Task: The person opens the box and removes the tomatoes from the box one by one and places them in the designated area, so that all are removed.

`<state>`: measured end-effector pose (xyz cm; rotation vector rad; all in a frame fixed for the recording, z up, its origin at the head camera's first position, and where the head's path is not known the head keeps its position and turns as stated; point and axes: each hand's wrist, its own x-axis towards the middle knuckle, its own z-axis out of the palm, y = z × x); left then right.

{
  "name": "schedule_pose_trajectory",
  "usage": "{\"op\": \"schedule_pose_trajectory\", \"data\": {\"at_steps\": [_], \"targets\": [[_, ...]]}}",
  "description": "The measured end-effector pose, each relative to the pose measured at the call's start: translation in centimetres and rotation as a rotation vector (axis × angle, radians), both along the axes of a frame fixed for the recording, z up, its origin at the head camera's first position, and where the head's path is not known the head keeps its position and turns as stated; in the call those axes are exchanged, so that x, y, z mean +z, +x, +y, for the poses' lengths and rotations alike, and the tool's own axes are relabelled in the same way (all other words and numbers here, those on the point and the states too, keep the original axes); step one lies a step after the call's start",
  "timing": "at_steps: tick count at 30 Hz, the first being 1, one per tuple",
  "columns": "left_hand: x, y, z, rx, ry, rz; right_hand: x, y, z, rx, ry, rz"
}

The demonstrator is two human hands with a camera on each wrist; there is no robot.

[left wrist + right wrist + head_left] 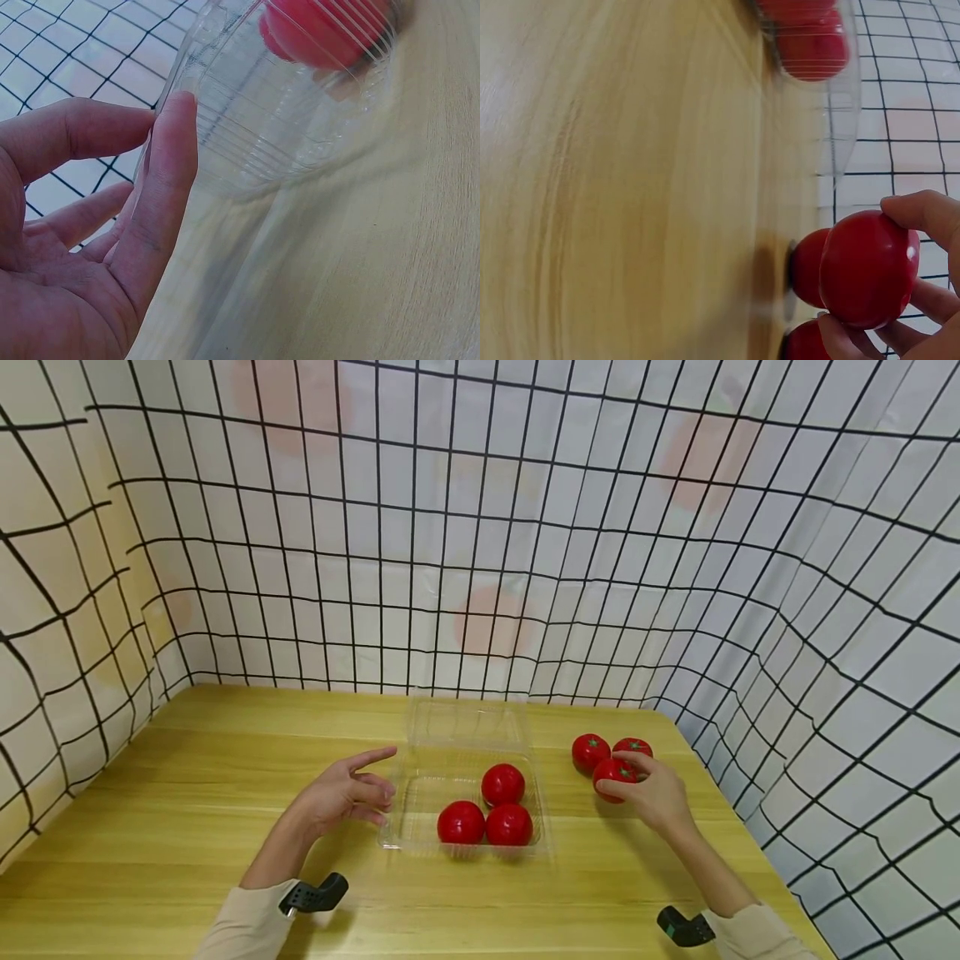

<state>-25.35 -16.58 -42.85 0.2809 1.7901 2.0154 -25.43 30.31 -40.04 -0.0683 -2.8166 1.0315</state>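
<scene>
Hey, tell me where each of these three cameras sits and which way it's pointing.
Head: worn on the head, looking forward and down at the wooden table; both forearms, left hand and right hand show.
Left wrist: beside the left hand's palm, facing the clear plastic container; fingers show.
Right wrist: low over the table, facing the tomato that the right hand's fingertips grip.
Shared: all three views show the container with tomatoes inside.

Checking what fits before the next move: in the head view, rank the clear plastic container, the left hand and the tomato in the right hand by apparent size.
1. clear plastic container, open lid included, clearly the largest.
2. left hand, smaller than the container.
3. tomato gripped by the right hand, the smallest, though fingers partly cover it.
</scene>
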Motion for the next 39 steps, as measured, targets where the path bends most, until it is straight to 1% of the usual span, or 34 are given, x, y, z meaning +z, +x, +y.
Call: {"op": "schedule_pose_trajectory", "data": {"at_steps": [10, 21, 30, 39], "targets": [[0.0, -0.1, 0.0, 0.002, -0.004, 0.003, -1.7, -1.1, -0.2, -0.01, 0.011, 0.008], [0.0, -0.2, 0.1, 0.01, -0.012, 0.002, -2.2, -1.0, -0.5, -0.004, 0.032, -0.015], [-0.1, 0.0, 0.0, 0.006, -0.011, 0.008, -2.7, -1.0, -0.7, -0.002, 0.051, -0.004], [-0.2, 0.1, 0.0, 0.006, -0.008, 0.011, -3.0, -1.0, -0.9, -0.003, 0.054, 0.025]]}}
